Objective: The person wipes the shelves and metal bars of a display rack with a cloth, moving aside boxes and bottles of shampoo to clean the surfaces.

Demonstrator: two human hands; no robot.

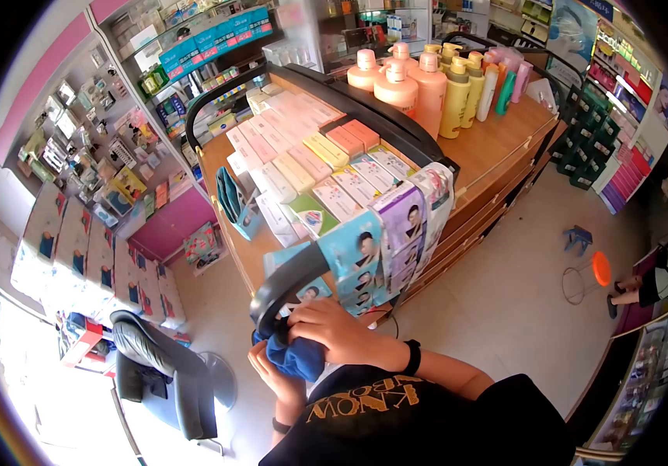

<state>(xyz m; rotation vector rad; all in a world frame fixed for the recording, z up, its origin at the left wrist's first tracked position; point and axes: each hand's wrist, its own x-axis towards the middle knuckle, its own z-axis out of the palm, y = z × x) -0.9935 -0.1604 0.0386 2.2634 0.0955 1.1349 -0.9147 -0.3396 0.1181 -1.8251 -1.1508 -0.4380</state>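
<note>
A bunched blue cloth (295, 355) is held between my two hands at the near end of a black curved rail (287, 281). My right hand (320, 326) lies over the top of the cloth, its fingers bent around it near the rail. Lower and to the left, my left hand (274, 374) presses the cloth from the side, fingers closed on it. Strips of blue and purple sachets (361, 252) hang over the rail just beyond my hands. Behind the rail, rows of small boxes (295, 167) cover the wooden display counter (233, 247).
Pump bottles (431, 89) stand at the counter's far end. A black salon chair (167, 377) is at the lower left, near stacked cartons (93, 256). A small blue stool (577, 239) stands on the floor at right, where a person's legs (631, 295) show. Shelves line the walls.
</note>
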